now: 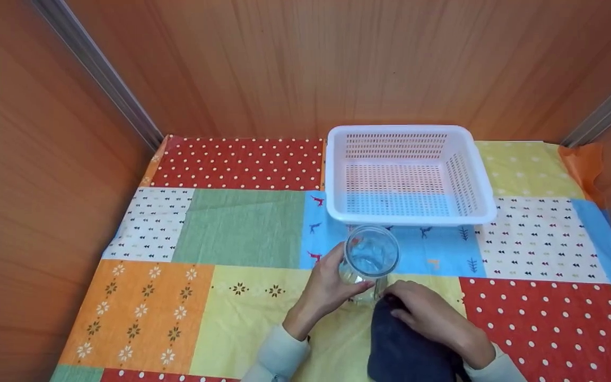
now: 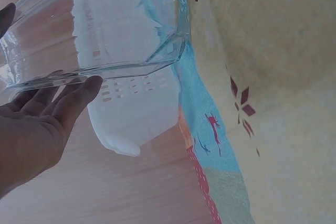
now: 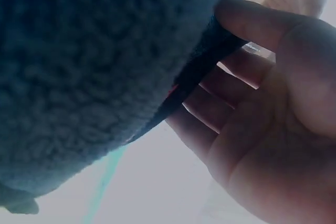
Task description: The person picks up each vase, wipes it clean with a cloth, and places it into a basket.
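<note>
My left hand [image 1: 328, 282] grips a clear glass cup [image 1: 372, 253] round its side, with the round mouth facing up toward the head camera. The left wrist view shows the glass [image 2: 131, 69] close up, its walls angular and see-through, with fingers [image 2: 79, 95] along one side. In my right hand [image 1: 426, 314] is a dark navy towel [image 1: 403, 345], pinched at its edge close beside the cup's lower part. Fuzzy towel pile [image 3: 100, 66] fills much of the right wrist view, the thumb [image 3: 252, 22] on one face and the other fingers behind. The towel's lower end runs out of the head view.
Just beyond the cup stands a white plastic basket [image 1: 411, 218] with slotted walls and nothing in it. A patchwork tablecloth [image 1: 242, 228] covers the table. Wood-grain panels [image 1: 295, 69] enclose the back and both sides.
</note>
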Demonstrator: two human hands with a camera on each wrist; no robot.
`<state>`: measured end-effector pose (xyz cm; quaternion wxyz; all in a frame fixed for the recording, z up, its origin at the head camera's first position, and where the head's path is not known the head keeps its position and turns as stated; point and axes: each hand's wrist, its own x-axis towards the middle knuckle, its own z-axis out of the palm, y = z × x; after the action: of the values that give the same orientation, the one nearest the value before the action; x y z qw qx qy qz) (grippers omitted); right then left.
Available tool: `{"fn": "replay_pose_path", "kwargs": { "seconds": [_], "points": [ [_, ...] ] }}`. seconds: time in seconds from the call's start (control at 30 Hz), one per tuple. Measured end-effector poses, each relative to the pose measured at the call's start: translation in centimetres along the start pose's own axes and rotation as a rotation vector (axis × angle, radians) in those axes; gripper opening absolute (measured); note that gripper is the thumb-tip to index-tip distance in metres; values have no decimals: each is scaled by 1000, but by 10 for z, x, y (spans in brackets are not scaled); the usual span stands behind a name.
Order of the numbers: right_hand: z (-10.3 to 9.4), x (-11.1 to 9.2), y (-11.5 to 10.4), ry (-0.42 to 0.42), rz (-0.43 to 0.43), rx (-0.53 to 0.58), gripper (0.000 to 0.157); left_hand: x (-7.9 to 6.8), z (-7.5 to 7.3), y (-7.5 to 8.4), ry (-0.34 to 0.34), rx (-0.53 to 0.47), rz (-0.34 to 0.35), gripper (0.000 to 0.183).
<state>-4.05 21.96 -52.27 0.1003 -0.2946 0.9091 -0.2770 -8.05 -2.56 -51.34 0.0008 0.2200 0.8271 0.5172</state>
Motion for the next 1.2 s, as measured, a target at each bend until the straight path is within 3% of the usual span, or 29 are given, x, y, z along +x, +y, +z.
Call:
{"fn": "replay_pose_path", "kwargs": {
  "seconds": [0.17, 0.23, 0.33, 0.5, 0.57, 0.77, 0.87, 1.0, 1.2],
  "points": [
    [-2, -3, 4, -108, -34, 52, 35, 2, -2, -2, -22, -10, 2, 85],
    [-3, -4, 6, -100, -43, 43, 35, 3, -2, -2, -30, -21, 5, 86],
    [-7, -5, 9, -18, -34, -5, 32, 5, -3, -2, -41, -51, 8, 86],
    [-28, -8, 15, 120, 132, 2, 30, 6, -4, -3, -27, -106, 11, 83],
    [-39, -10, 18, 212, 180, 8, 31, 5, -5, -4, -14, -125, 21, 81],
    [-63, -11, 40, 582, 101, -40, 45, 0, -8, -4, 27, -97, 95, 79],
    [-72, -8, 53, 689, 93, -65, 52, -3, -14, -2, 50, -69, 127, 80],
    [-80, -5, 67, 746, 148, -114, 60, -6, -26, 3, 71, -47, 153, 82],
    [-90, -1, 83, 736, 194, -161, 60, -8, -49, 10, 121, -30, 156, 83]
  ]
}}
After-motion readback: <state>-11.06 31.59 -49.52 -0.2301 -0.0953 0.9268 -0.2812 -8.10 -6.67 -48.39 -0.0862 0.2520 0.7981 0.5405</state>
